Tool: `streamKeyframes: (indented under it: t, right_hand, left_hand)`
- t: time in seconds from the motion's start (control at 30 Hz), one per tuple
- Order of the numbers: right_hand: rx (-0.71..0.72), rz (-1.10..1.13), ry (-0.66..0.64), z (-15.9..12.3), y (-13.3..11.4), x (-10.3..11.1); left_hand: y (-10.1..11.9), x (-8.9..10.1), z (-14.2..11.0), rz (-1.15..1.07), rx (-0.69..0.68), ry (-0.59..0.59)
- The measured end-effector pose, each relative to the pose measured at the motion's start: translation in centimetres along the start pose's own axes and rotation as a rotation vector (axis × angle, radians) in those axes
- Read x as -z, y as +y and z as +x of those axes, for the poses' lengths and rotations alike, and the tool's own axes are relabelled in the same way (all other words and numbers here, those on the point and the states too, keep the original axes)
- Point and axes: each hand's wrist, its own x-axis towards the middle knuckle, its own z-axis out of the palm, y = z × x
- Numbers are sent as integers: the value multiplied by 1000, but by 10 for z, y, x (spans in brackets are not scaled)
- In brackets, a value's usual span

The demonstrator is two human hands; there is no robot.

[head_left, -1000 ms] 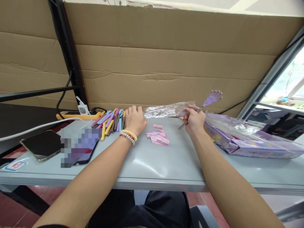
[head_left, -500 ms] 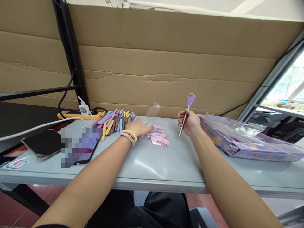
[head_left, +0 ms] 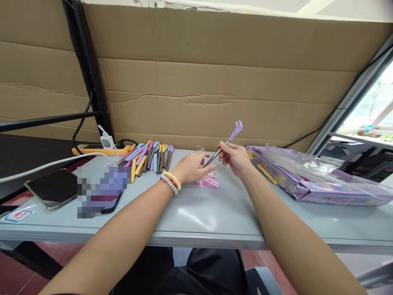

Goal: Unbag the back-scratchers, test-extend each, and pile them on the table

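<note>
Head-worn camera, sole view: it looks forward and down from above and behind the fingers [head_left: 227,149] — at middle range, with both forearms [head_left: 132,229] extending away from it. The wide field takes in the grey tabletop [head_left: 184,211] beneath and to either side of the fingers, the cardboard panel [head_left: 196,82] beyond them, and the wearer's lap [head_left: 215,270] on their near side.

Purple-headed back scratcher [head_left: 215,156], with slender, silvery metallic shaft and curved, hand-shaped head. Slants from head at upper right to shaft end at lower left. Held above the bench [head_left: 239,221] in the right grip [head_left: 231,157], close below the head. Meets the left grip [head_left: 193,167] at the lower end, partly hidden there; firmness of contact unclear.
</note>
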Motion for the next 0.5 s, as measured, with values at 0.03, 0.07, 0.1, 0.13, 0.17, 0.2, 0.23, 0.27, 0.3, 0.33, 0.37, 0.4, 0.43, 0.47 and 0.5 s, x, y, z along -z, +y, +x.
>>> streamKeyframes:
  t: [0.03, 0.07, 0.1, 0.13, 0.17, 0.2, 0.23, 0.27, 0.3, 0.33, 0.37, 0.4, 0.43, 0.47, 0.5]
  right_hand:
    - [-10, -9, -29, 0, 1, -1]
    - [-19, -14, -56, -1, 3, -2]
    - [-27, -13, -76, -1, 3, -4]
    - [-32, -8, -91, -1, 4, -5]
    - [-33, -2, -100, -2, 4, -6]
    - [-32, 5, -107, -3, 4, -7]
    - [-30, 9, -114, -3, 3, -9]
    - [-29, 8, -123, -4, 3, -9]
    - [-26, 7, -136, -4, 2, -10]
    - [-24, 8, -151, -5, 1, -10]
    - [-24, 8, -162, -5, 1, -10]
    - [-26, 5, -167, -5, 1, -9]
    - [-27, -2, -162, -4, 1, -8]
    - [-28, -17, -149, -3, 1, -7]
    - [-30, -39, -132, -2, 2, -5]
  left_hand:
    - [1, -2, 0, 5, -25, -4]
    - [1, -3, 0, 15, -32, 2]
    - [1, -3, 0, 28, -23, 15]
    - [1, -4, 0, 45, -6, 30]
    - [1, -3, 0, 66, 12, 44]
    - [1, -3, 0, 92, 28, 52]
    - [1, -2, 0, 122, 37, 54]
    - [2, -2, 0, 153, 40, 52]
    - [4, -1, 1, 184, 45, 51]
    - [5, 0, 1, 212, 58, 56]
    - [5, 1, 2, 235, 84, 68]
    - [5, 2, 3, 257, 129, 91]
    - [4, 5, 5, 278, 196, 120]
    - [1, 7, 6, 300, 283, 151]
    - [-4, 11, 7, 326, 380, 175]
